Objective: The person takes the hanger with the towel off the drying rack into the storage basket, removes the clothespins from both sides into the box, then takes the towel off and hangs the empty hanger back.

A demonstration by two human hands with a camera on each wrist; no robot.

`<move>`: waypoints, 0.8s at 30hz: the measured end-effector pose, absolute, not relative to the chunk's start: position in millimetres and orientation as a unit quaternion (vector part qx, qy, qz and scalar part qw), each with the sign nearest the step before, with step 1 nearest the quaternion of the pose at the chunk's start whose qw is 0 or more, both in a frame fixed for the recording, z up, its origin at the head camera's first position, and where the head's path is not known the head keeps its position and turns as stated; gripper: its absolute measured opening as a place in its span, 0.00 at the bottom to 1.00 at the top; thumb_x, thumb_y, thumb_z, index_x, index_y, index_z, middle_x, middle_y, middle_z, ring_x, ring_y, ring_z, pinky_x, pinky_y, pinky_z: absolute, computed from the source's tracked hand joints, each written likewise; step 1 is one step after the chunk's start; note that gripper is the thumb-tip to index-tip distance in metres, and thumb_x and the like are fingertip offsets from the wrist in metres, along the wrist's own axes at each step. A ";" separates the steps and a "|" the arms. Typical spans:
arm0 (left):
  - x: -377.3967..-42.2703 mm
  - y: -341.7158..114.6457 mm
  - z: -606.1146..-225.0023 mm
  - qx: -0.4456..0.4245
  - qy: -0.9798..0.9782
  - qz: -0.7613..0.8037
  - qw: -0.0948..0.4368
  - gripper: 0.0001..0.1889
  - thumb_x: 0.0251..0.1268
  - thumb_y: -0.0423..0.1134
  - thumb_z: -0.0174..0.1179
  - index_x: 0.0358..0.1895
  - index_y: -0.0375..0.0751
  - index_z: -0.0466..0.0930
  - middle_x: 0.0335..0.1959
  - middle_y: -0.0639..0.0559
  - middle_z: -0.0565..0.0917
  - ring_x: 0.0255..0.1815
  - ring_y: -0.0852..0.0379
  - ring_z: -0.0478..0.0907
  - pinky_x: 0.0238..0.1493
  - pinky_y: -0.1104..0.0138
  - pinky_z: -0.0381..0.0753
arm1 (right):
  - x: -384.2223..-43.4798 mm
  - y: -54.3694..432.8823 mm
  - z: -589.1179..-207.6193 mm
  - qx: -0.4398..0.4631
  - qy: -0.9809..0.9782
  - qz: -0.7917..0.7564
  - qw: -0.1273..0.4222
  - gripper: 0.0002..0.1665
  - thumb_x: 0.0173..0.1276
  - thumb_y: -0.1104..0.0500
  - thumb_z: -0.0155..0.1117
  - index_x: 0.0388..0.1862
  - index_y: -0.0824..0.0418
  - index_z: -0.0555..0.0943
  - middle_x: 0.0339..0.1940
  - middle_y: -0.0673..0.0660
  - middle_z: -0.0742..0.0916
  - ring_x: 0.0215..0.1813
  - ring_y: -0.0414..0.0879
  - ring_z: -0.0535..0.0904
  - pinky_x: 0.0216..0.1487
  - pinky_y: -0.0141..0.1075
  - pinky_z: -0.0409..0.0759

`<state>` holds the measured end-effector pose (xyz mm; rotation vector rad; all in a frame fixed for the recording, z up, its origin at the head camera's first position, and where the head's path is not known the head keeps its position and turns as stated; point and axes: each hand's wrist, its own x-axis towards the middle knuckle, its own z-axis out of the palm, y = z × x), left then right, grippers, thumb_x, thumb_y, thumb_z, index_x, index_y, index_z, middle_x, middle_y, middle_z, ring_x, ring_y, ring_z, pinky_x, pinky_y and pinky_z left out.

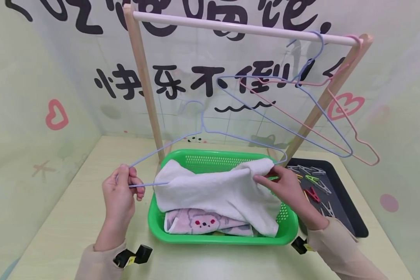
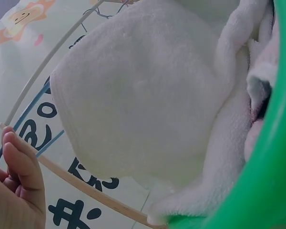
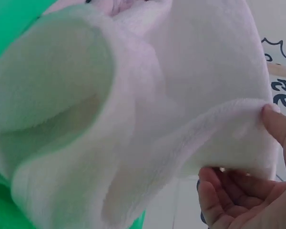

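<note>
My left hand grips the left end of a blue wire hanger, whose hook points up. A white towel is draped over the hanger's lower bar, hiding most of that bar. At the towel's upper right corner, my right hand pinches the cloth beside the hanger's right end. The thumb lies on the towel in the right wrist view, with the other fingers curled beneath. The towel's lower part hangs over a green basket, where a folded pink patterned towel lies.
Behind the basket stands a wooden rack with a white rod. Another blue hanger and a pink hanger hang at its right end. A dark tray on the right holds several clothespins.
</note>
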<state>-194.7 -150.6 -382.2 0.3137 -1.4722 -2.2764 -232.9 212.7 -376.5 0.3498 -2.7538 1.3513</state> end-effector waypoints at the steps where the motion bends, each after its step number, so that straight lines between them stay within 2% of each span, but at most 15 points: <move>1: -194.6 -150.4 -382.4 0.111 -0.530 -0.816 0.204 0.19 0.73 0.41 0.47 0.22 0.34 0.68 0.08 0.51 0.72 0.05 0.60 0.67 0.05 0.75 0.66 | -233.0 210.8 -375.8 0.110 -0.889 0.444 0.025 0.16 0.61 0.53 0.69 0.39 0.65 0.82 0.33 0.55 0.85 0.34 0.44 0.79 0.31 0.30 0.78; 4: -194.8 -150.4 -383.5 0.110 -0.530 -0.815 0.206 0.19 0.73 0.41 0.47 0.23 0.34 0.68 0.08 0.51 0.72 0.05 0.60 0.67 0.05 0.75 0.66 | -232.2 208.7 -375.0 0.104 -0.881 0.461 0.015 0.13 0.61 0.56 0.68 0.35 0.66 0.83 0.24 0.56 0.82 0.23 0.41 0.72 0.20 0.30 0.69; 8: -196.1 -152.6 -384.4 0.121 -0.514 -0.821 0.215 0.19 0.73 0.41 0.47 0.23 0.34 0.68 0.07 0.51 0.71 0.05 0.60 0.67 0.05 0.75 0.65 | -229.1 210.2 -376.7 0.115 -0.878 0.465 -0.002 0.10 0.62 0.58 0.67 0.31 0.66 0.84 0.18 0.55 0.80 0.18 0.40 0.65 0.18 0.30 0.62; 14: -198.6 -159.5 -384.2 0.139 -0.489 -0.830 0.229 0.19 0.73 0.41 0.48 0.22 0.34 0.68 0.07 0.51 0.71 0.05 0.60 0.67 0.05 0.75 0.64 | -220.4 218.0 -385.8 0.157 -0.881 0.445 -0.022 0.08 0.60 0.60 0.68 0.31 0.66 0.85 0.21 0.53 0.84 0.21 0.39 0.70 0.20 0.29 0.67; 21: -198.3 -166.3 -383.8 0.145 -0.487 -0.829 0.234 0.19 0.73 0.41 0.47 0.22 0.34 0.68 0.07 0.50 0.71 0.05 0.60 0.67 0.05 0.75 0.63 | -210.4 229.2 -393.3 0.195 -0.900 0.385 -0.070 0.09 0.60 0.58 0.69 0.26 0.63 0.84 0.13 0.47 0.75 0.17 0.34 0.65 0.17 0.27 0.64; 24: -198.3 -167.9 -384.6 0.144 -0.491 -0.827 0.234 0.19 0.73 0.41 0.48 0.22 0.34 0.68 0.07 0.50 0.71 0.05 0.60 0.67 0.05 0.75 0.63 | -208.2 233.5 -397.1 0.215 -0.902 0.364 -0.087 0.10 0.59 0.57 0.69 0.24 0.63 0.83 0.15 0.45 0.77 0.19 0.33 0.66 0.18 0.26 0.66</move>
